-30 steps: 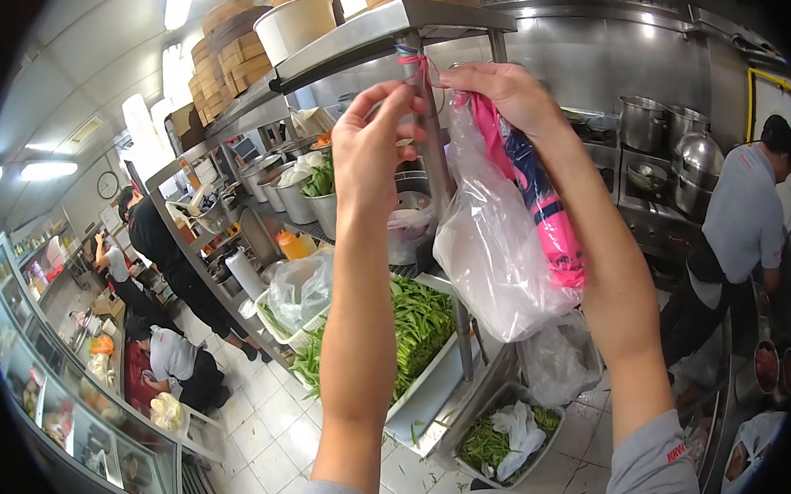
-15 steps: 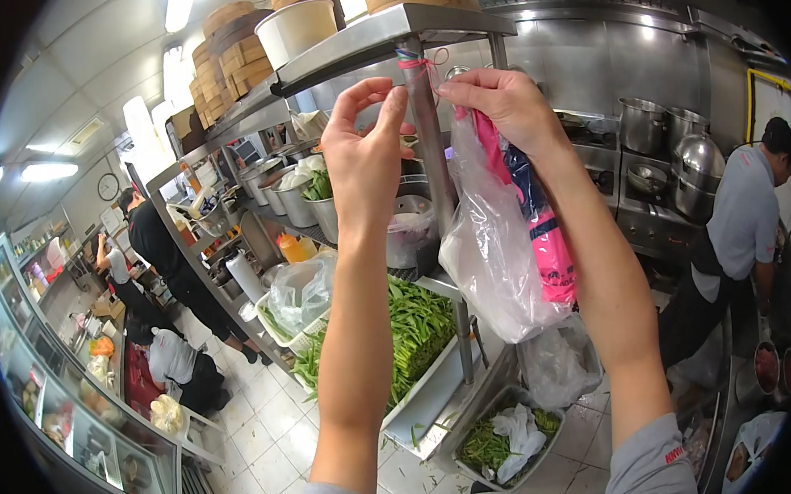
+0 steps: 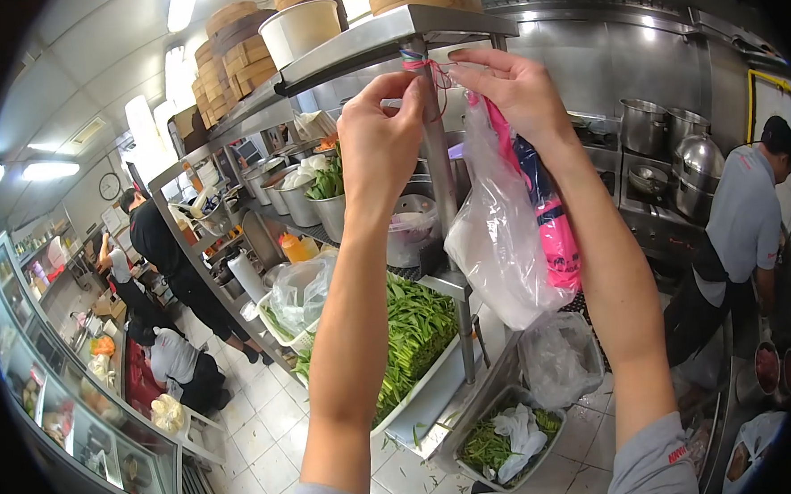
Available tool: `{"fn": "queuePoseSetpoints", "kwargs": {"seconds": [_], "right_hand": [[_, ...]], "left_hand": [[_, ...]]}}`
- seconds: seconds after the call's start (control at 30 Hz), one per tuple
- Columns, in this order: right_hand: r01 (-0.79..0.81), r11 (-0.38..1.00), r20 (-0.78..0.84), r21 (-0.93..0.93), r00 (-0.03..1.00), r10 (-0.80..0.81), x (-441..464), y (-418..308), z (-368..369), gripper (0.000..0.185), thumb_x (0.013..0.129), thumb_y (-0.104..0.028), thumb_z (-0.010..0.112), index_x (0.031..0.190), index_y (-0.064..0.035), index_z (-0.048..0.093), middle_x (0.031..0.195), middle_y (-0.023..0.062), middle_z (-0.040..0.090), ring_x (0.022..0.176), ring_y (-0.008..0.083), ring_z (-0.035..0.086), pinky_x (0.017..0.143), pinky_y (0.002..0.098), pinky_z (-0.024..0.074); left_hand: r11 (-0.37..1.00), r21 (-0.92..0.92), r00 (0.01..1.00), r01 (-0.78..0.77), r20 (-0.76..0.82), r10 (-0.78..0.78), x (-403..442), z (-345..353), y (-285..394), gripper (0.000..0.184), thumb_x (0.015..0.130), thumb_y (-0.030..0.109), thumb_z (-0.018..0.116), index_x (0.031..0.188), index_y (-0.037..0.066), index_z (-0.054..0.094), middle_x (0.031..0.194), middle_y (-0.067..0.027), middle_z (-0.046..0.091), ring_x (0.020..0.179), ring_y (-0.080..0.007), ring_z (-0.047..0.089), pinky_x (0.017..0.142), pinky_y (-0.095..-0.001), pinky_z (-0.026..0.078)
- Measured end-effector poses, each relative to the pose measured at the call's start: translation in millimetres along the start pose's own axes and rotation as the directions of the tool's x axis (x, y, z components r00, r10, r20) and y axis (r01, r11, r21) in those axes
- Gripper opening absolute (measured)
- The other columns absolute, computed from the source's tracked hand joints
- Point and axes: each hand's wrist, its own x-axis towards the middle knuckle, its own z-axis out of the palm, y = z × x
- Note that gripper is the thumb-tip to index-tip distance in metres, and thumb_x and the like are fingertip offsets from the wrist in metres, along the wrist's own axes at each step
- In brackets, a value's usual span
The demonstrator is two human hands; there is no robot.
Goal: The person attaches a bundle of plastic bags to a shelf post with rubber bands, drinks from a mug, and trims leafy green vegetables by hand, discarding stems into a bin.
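A clear plastic bag (image 3: 494, 242) and a pink and dark blue printed bag (image 3: 556, 243) hang below my right hand (image 3: 517, 97), whose thumb and index finger are near their top, the fingers spread apart. Red and blue ties (image 3: 415, 60) are wound around the metal shelf post (image 3: 442, 168), with thin red loops hanging beside it. My left hand (image 3: 385, 131) is just left of the post, thumb and index fingertips brought close together. Anything between those fingertips is too small to make out.
Leafy greens (image 3: 418, 335) fill a white tray below my arms. A tub of greens (image 3: 510, 438) stands on the floor. Bamboo steamers (image 3: 247, 53) sit on the upper shelf (image 3: 358, 48). One person (image 3: 738, 220) works at the right; several others are at the left.
My left hand has moved right toward the post and its fingers have come together. My right hand's fingers have spread and shifted up and right. The bags have swung slightly right.
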Motion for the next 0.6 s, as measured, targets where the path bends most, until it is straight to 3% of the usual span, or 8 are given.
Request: {"fn": "queuePoseSetpoints", "kwargs": {"seconds": [0.1, 0.4, 0.5, 0.6], "right_hand": [[0.03, 0.999, 0.01, 0.043, 1.0, -0.03, -2, -2, 2, 0.027, 0.083, -0.024, 0.075, 0.103, -0.0055, 0.075, 0.082, 0.002, 0.071, 0.069, 0.0068, 0.061, 0.066, 0.0215, 0.0476], [0.188, 0.968, -0.034, -0.164, 0.98, -0.196, -14, -2, 12, 0.023, 0.082, -0.022, 0.074, 0.102, -0.009, 0.076, 0.081, 0.0062, 0.074, 0.067, 0.0114, 0.065, 0.064, 0.0263, 0.0513], [0.263, 0.905, -0.073, -0.335, 0.95, -0.304, -20, -6, 17, 0.021, 0.081, -0.021, 0.072, 0.1, -0.0123, 0.076, 0.083, 0.0086, 0.073, 0.07, 0.0197, 0.069, 0.065, 0.0305, 0.0531], [0.352, 0.75, -0.048, -0.56, 0.89, -0.454, -24, -13, 18, 0.015, 0.079, -0.019, 0.071, 0.092, -0.0136, 0.076, 0.081, 0.0074, 0.07, 0.072, 0.0265, 0.068, 0.065, 0.0346, 0.0535]], "left_hand": [[0.998, 0.063, 0.998, 0.001, 0.059, -0.005, 0, 1, 3, 0.03, 0.094, 0.028, 0.063, 0.105, 0.001, 0.072, 0.084, -0.0024, 0.069, 0.066, -0.008, 0.06, 0.056, -0.0243, 0.048], [0.968, -0.114, 0.964, 0.224, 0.174, -0.202, -2, 0, 18, 0.034, 0.095, 0.035, 0.06, 0.097, 0.003, 0.073, 0.081, -0.0011, 0.067, 0.064, -0.0073, 0.059, 0.055, -0.0229, 0.047], [0.96, -0.134, 0.957, 0.244, 0.196, -0.216, 0, -2, 16, 0.036, 0.093, 0.038, 0.063, 0.094, 0.003, 0.073, 0.08, -0.0008, 0.067, 0.064, -0.0069, 0.059, 0.056, -0.0222, 0.047], [0.959, -0.119, 0.953, 0.258, 0.196, -0.232, 2, -2, 20, 0.038, 0.091, 0.04, 0.066, 0.093, 0.003, 0.073, 0.079, -0.0006, 0.066, 0.064, -0.0066, 0.058, 0.056, -0.0216, 0.045]]}}
